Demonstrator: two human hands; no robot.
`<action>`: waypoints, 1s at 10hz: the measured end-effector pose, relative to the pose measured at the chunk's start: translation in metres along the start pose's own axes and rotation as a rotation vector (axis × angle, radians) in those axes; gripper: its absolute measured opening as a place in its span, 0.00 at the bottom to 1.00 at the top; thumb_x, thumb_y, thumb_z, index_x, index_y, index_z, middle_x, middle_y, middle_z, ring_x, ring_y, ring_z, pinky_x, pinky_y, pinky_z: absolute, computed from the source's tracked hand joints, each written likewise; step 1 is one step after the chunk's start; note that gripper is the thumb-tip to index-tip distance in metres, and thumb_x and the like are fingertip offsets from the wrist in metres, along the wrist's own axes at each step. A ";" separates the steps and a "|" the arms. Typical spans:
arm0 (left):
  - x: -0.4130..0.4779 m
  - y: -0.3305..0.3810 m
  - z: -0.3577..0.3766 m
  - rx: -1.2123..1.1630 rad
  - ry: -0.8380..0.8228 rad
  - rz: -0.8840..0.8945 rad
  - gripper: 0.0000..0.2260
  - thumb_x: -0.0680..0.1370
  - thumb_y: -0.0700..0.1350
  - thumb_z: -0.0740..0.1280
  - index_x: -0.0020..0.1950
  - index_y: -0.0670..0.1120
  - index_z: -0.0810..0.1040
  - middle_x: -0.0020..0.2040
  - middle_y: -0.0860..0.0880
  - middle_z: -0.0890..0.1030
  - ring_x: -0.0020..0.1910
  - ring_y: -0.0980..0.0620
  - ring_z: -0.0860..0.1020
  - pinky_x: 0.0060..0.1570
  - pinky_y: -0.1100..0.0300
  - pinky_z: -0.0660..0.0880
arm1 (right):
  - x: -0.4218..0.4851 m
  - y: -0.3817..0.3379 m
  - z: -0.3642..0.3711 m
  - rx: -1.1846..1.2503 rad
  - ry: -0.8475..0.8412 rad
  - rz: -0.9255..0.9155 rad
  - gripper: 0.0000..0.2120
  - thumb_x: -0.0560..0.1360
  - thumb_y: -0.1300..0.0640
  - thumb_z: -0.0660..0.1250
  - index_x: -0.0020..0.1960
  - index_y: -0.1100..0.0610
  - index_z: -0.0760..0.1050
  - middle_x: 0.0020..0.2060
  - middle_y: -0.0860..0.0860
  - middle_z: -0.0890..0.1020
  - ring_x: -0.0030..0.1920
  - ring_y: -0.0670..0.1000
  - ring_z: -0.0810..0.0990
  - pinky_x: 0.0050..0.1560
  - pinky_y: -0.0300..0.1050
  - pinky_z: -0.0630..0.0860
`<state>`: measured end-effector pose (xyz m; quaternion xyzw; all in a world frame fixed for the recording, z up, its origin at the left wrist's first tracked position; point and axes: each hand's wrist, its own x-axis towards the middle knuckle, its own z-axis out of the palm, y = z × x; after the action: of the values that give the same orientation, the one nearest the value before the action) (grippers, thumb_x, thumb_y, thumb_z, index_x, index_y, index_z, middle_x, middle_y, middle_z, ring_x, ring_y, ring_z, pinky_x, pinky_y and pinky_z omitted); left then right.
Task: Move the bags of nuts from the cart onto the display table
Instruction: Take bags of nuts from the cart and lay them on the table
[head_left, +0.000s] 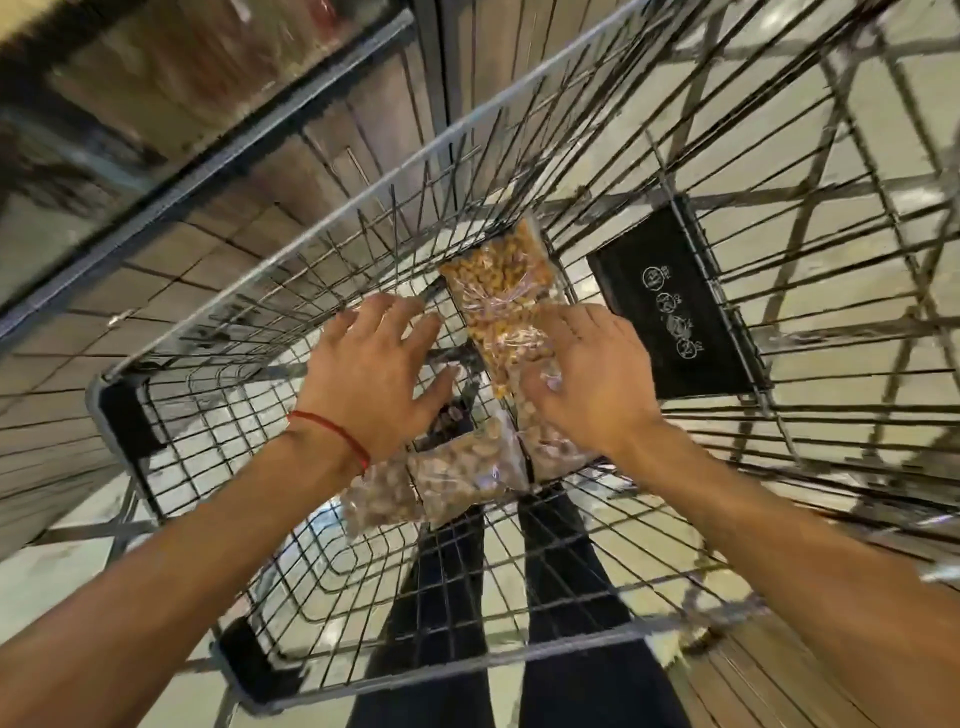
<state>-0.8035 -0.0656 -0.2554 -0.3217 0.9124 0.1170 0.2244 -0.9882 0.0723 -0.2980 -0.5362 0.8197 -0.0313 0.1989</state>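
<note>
Head view, looking down into the cart (467, 660). Nearest, through the wire floor, are the person's dark trouser legs (431, 597); both forearms pass over the near rim into the basket.

(a) Two pale bags of nuts (457, 478) lie overlapping on the wire floor just below the left wrist, which carries a red thread (332, 431). A third pale bag (550, 452) lies beside them, partly under the right hand.

(b) Left hand (374, 374): fingers spread and straight above the mesh, grip released, touching no bag that can be seen.

(c) Right hand (587, 384): laid palm-down across the lower end of the long bag of golden nuts (493, 306), thumb against the film. The fingers are not plainly curled round it, so the grip reads as released, resting rather than grasping.

(d) Beyond the hands, the long bag runs toward the far end of the basket; to its right hangs a black panel (675, 312) with white pictograms.

(e) Upper left, blurred: a wood-faced structure (182, 104) outside the cart. Whether it is the display counter cannot be told.

Step in hand, as judged: the reach-and-gather stage, with all visible bags in the cart and none on the counter. The next move calls for closing a grip round a bag, likely the long one, lifting it clear of the high wire walls, and turning toward the counter. The slack film may slip unless gathered firmly.
</note>
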 end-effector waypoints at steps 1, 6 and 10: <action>0.018 -0.003 0.020 0.005 -0.055 -0.023 0.29 0.82 0.65 0.52 0.78 0.50 0.66 0.77 0.45 0.69 0.75 0.43 0.67 0.71 0.39 0.67 | 0.019 0.006 0.027 0.185 -0.092 0.049 0.26 0.79 0.43 0.62 0.72 0.55 0.76 0.68 0.54 0.80 0.67 0.56 0.77 0.64 0.57 0.79; 0.055 -0.007 0.080 -0.107 -0.103 -0.151 0.26 0.82 0.63 0.58 0.73 0.49 0.74 0.71 0.45 0.76 0.70 0.42 0.74 0.64 0.38 0.74 | 0.153 0.050 0.143 1.382 -0.143 1.002 0.06 0.79 0.56 0.66 0.51 0.57 0.81 0.41 0.51 0.82 0.40 0.48 0.81 0.42 0.44 0.77; 0.072 -0.003 0.080 -0.234 -0.159 -0.181 0.26 0.84 0.62 0.53 0.77 0.50 0.69 0.73 0.48 0.73 0.70 0.45 0.71 0.66 0.46 0.73 | 0.166 0.046 0.122 1.768 -0.236 1.152 0.10 0.79 0.60 0.74 0.58 0.52 0.82 0.53 0.50 0.80 0.45 0.48 0.77 0.35 0.38 0.77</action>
<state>-0.8246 -0.0776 -0.3600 -0.4162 0.8392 0.2270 0.2665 -1.0419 -0.0360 -0.4710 0.2685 0.6114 -0.4651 0.5811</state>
